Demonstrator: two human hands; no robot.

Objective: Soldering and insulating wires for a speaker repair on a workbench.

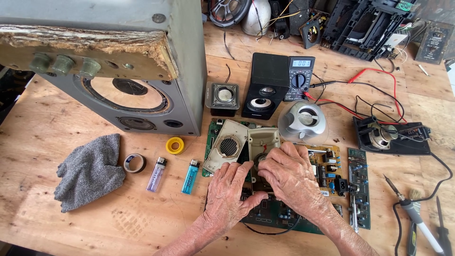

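My left hand (230, 192) lies flat on a dark green circuit board (275, 215), its fingers reaching the lower edge of an opened beige plastic speaker shell (263, 141). My right hand (286, 173) presses on the lower part of that shell, fingers curled over a small round speaker driver that is mostly hidden. The shell's beige front cover (227, 146), with a round slotted grille, lies tilted just to the left. Whether the right fingers pinch anything is hidden.
A large grey speaker cabinet (142, 99) stands at back left. A grey cloth (90, 170), tape roll (134, 163), two lighters (156, 174) (190, 176) and yellow tape (175, 145) lie left. Multimeter (299, 76), small speakers (263, 95), circuit boards (359, 187) and soldering iron (412, 213) sit right.
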